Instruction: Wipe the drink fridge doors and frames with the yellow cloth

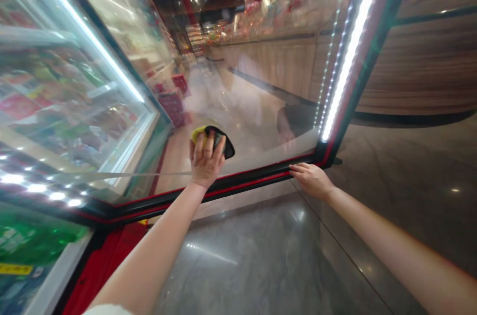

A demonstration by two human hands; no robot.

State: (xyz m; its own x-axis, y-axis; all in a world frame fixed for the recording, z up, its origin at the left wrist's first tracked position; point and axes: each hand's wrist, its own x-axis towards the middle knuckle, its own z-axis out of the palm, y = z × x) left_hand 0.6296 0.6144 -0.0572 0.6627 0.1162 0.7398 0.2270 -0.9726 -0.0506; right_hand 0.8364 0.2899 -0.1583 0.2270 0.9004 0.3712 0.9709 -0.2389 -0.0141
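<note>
A glass door (pixel 246 101) with a black and red frame and a bright light strip stands open before me. Low on its glass, my left hand (pixel 206 158) presses a yellow and black cloth (pixel 225 143), with the fingers bent over it. My right hand (pixel 311 179) is at the door's bottom frame (pixel 257 178), near its right corner, fingertips resting on the edge and the thumb hidden. Faint reflections show in the glass.
A lit display cabinet (pixel 44 91) with colourful packages fills the left side. Red boxes (pixel 173 106) stand behind the glass. A wood-panelled counter (pixel 421 66) curves along the right, above the grey shiny floor (pixel 253 260).
</note>
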